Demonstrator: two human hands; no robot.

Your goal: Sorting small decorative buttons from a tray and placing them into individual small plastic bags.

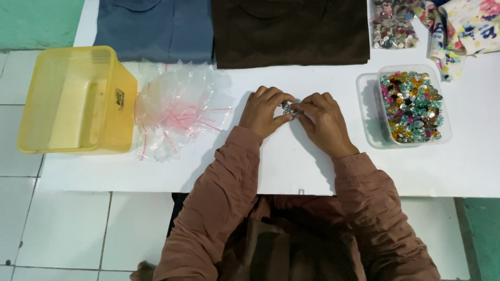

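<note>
My left hand [265, 111] and my right hand [324, 120] meet over the middle of the white table [291, 166]. Between the fingertips of both hands sit a few small shiny metallic pieces [290, 109], pinched from both sides. Most of these pieces are hidden by my fingers. A clear plastic tub [367, 112] filled with colourful shiny pieces [411, 106] stands just right of my right hand.
A pile of small clear zip bags [177, 106] lies left of my hands. An empty yellow plastic basket [78, 99] overhangs the table's left edge. Blue cloth [156, 28] and brown cloth [291, 31] lie at the back, with a bag of silver pieces [393, 26] and patterned fabric [463, 28].
</note>
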